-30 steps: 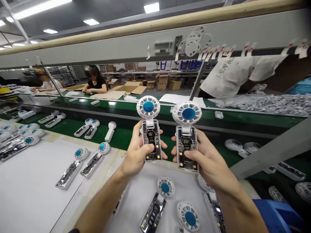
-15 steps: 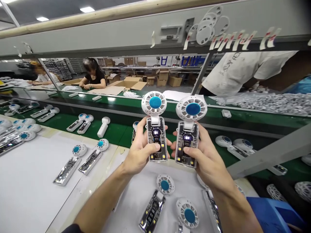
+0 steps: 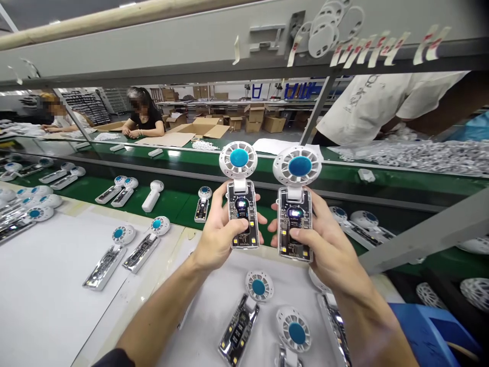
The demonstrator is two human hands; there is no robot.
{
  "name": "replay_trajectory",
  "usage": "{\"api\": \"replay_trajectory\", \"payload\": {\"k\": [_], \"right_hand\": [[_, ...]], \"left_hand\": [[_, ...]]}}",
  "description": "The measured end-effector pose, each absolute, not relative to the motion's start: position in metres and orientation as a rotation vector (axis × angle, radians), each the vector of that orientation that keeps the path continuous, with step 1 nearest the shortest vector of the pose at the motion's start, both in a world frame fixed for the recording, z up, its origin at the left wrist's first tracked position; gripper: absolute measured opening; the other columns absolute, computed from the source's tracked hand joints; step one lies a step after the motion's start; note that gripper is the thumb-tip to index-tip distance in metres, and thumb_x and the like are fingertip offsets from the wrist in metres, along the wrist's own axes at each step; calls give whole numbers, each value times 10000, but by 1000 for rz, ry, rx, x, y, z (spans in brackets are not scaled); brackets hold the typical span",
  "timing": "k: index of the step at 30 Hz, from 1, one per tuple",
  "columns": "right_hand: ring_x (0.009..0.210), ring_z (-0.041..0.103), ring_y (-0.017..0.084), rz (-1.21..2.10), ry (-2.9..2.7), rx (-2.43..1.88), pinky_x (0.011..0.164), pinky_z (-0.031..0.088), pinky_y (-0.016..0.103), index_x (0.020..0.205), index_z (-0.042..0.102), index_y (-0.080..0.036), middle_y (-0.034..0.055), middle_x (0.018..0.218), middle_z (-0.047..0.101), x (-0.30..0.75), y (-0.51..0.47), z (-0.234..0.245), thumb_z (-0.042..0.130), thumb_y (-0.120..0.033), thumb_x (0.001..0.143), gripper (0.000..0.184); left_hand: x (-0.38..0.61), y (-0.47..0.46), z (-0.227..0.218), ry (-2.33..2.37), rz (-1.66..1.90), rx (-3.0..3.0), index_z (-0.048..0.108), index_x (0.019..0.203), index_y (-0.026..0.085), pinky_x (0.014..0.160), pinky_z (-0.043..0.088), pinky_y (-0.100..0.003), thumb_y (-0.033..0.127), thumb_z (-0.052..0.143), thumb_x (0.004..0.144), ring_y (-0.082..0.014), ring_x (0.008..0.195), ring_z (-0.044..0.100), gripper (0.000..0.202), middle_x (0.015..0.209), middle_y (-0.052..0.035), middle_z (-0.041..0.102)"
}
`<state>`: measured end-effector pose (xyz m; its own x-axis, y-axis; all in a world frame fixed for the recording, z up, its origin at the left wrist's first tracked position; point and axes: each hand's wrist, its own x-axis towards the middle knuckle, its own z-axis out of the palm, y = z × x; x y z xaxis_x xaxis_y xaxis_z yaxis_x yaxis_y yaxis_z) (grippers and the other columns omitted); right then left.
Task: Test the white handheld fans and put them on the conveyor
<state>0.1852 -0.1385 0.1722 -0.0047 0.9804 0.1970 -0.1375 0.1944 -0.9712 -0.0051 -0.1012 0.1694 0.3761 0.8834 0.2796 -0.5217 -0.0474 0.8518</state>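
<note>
My left hand (image 3: 217,232) is closed round a handheld fan (image 3: 240,191), its thumb pressed on the front of the clear body. The fan stands upright, with a round white head, a blue centre and a dark circuit board behind a lit display. Beside it, my right hand (image 3: 324,242) grips a second handheld fan (image 3: 295,196) the same way, thumb on its front and display lit. A small gap separates the two. Below them on the white work surface lie a fan with a clear body (image 3: 240,326) and another fan (image 3: 294,331), partly cut off by the frame.
Several fans lie on the green conveyor belt (image 3: 179,204), and two more (image 3: 103,265) rest on the white table at left. A grey slanted post (image 3: 439,219) and a blue bin (image 3: 424,331) stand at right. Co-workers (image 3: 147,120) are across the belt.
Both fans have shifted slightly left and up in view, and the lit displays look different. Fans on the belt appear further left, uncovering one beside my left hand. Both grips stay the same.
</note>
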Motion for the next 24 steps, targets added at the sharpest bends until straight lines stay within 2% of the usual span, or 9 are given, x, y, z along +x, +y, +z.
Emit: {"api": "replay_trajectory", "payload": {"k": [5,8,13,18,20,22,24], "right_hand": [[845,712,186,1143,-1195,-962,659,650,321,1448,377,-371,36,1181,656,187,-138,171,671,-214,849,686],[855,715,184,1149,-1169,-956,649,648,304,1430,397,-372,30,1175,653,188,-137,171,684,-214,841,674],[752,708,159,1175,-1173,-968,643,640,301,1465,367,-374,23,1115,673,190,-136,171,662,-227,867,684],[896,710,186,1090,-1204,-943,658,642,300,1475,363,-374,52,1251,623,189,-137,172,676,-234,870,695],[912,717,199,1045,-1222,-915,654,644,312,1481,337,-362,58,1225,630,185,-137,172,678,-241,873,708],[911,727,207,931,-1204,-880,675,651,339,1455,325,-359,56,1221,641,179,-139,172,715,-242,857,723],[848,733,201,846,-1138,-845,690,647,354,1338,418,-319,43,1148,678,174,-142,171,752,-261,844,599]], "left_hand": [[-4,-100,166,372,1198,1099,330,1382,284,607,617,-327,173,665,840,-196,849,713,646,1338,-111,601],[-4,-100,165,373,1192,1106,332,1376,289,604,611,-325,184,662,847,-187,814,714,632,1323,-107,610],[-4,-99,166,394,1176,1091,296,1385,302,591,597,-316,194,671,833,-175,759,711,676,1299,-102,616],[-3,-100,166,407,1208,1144,275,1385,306,593,606,-326,276,721,843,-171,724,711,703,1267,-98,621],[-1,-100,164,491,1285,1193,314,1336,286,592,599,-305,322,758,833,-160,707,701,672,1174,-71,657],[1,-101,160,650,1420,1258,394,1222,250,602,583,-276,335,772,831,-135,659,676,550,989,-19,687],[3,-100,157,840,1593,1299,464,1094,221,621,566,-262,318,779,813,-129,639,657,433,834,10,675]]}}
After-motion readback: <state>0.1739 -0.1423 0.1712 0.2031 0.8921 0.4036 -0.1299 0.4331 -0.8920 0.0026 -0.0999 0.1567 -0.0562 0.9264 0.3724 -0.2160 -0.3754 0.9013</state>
